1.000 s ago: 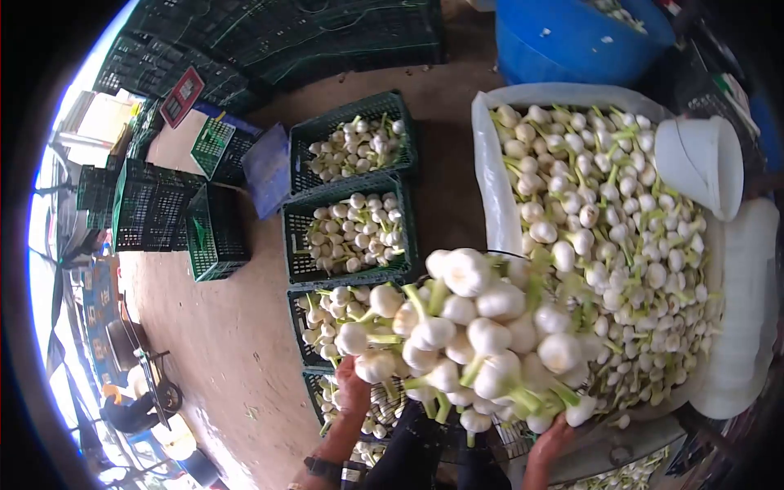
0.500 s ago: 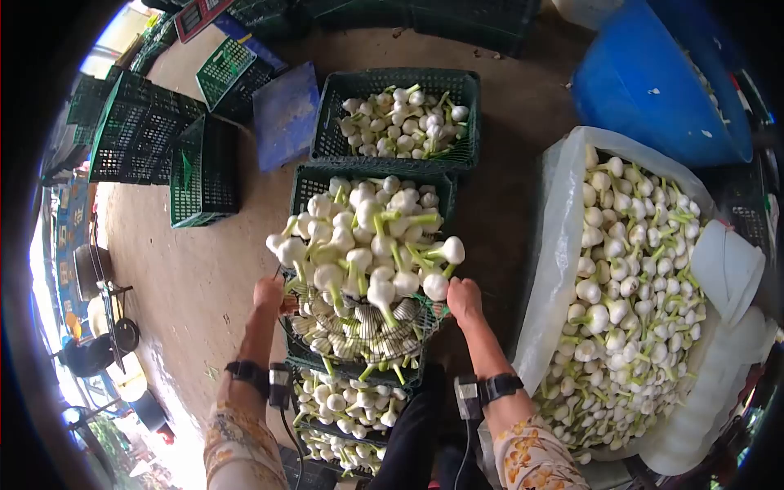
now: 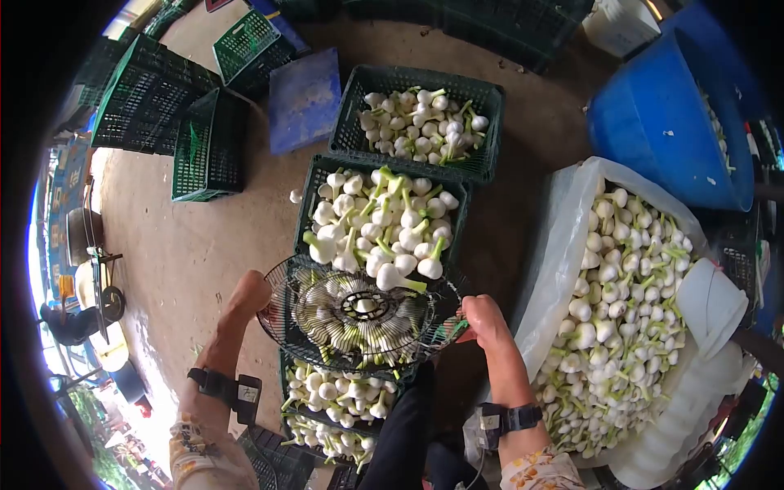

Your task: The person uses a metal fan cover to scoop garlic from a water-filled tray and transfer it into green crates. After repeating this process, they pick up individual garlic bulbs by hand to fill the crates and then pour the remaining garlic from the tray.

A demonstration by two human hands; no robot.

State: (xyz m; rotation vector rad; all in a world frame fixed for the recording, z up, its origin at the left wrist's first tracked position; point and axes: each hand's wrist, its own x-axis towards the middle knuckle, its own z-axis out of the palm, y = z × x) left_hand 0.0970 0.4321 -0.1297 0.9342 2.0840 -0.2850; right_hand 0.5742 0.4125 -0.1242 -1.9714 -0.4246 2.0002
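Between my hands is a round black wire fan guard, tilted over a crate of garlic that shows through its wires. My left hand is closed on its left rim, and my right hand grips the right rim beside a bit of green and red. Just beyond the guard stands a dark green crate heaped with white garlic bulbs on short green stems. One bulb with a stem is at the guard's far edge. A single bulb is outside the crate's left side.
Farther off stands another crate of garlic, and more filled crates are near my legs. At right, a plastic-lined container holds loose garlic with a white scoop-like vessel. A blue tub, a blue board and stacked crates surround the area.
The garlic heaped on the guard has dropped into the crate beyond it. The guard is now tilted, its wires bare, and both hands have moved slightly apart while still holding it.
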